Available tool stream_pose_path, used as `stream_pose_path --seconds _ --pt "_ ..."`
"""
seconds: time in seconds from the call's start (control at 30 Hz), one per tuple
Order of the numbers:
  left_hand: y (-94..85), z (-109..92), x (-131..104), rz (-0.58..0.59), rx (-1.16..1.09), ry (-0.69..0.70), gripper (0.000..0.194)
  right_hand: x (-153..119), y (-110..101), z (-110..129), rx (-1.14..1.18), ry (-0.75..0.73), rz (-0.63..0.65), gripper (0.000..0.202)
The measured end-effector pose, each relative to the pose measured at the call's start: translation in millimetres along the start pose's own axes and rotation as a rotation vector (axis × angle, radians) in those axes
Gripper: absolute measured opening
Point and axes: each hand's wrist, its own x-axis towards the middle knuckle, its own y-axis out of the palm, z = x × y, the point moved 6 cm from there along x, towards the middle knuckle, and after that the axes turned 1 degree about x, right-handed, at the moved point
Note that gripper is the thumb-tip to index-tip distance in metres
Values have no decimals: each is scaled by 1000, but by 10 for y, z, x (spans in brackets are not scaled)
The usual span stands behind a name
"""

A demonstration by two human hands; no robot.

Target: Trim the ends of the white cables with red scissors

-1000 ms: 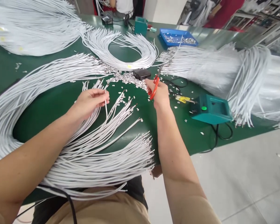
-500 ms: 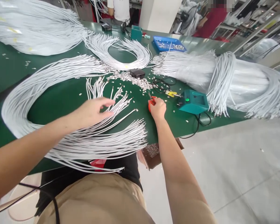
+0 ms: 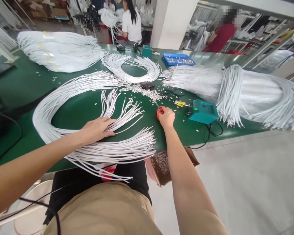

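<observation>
My left hand (image 3: 98,130) lies over a loose bunch of white cables (image 3: 127,148), fingers stretched out and thumb apart. The cables curve round in a large loop on the green table (image 3: 73,112), and their cut ends point right. My right hand (image 3: 167,117) is closed around red-handled scissors (image 3: 159,112), whose metal blades point away from me. Small pale scraps (image 3: 149,93) are heaped just beyond the blades, beside a small black block (image 3: 147,85).
Right of my hand stand a teal device (image 3: 203,111) with a black cord and yellow-handled tool (image 3: 180,103). Thick cable bundles (image 3: 198,80) lie farther right. A blue tray (image 3: 178,60) sits behind. Below the edge is a brown box (image 3: 165,166) of scraps. Two people work beyond.
My left hand has lowered onto the cables, its fingers now flatter. My right hand stays in about the same place with the scissors. The view has tilted up slightly.
</observation>
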Motion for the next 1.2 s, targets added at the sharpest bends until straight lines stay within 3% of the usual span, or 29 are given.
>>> stream_pose_path --seconds 0.2,0.4,0.6,0.77,0.87,1.0,1.1,1.2 --pt "-42 33 26 -37 4 -42 44 5 -4 -5 10 -5 -12 14" --pt "-149 140 151 -257 193 -107 31 4 -7 -4 23 7 -11 15" --pt "-148 252 263 -264 259 -48 43 0 -19 12 51 20 -7 14" --pt "-111 25 32 -249 239 179 45 -2 -19 32 72 23 -7 14" --pt "-72 -154 -220 -166 149 280 51 -4 -10 41 82 15 -4 14" --pt "57 -329 -455 94 -51 309 58 -6 -5 47 85 11 -1 14" --pt "92 -342 -431 187 -54 209 77 -9 -14 52 80 16 1 13" --pt "94 -310 -319 308 -101 109 77 -17 -31 61 73 13 1 12"
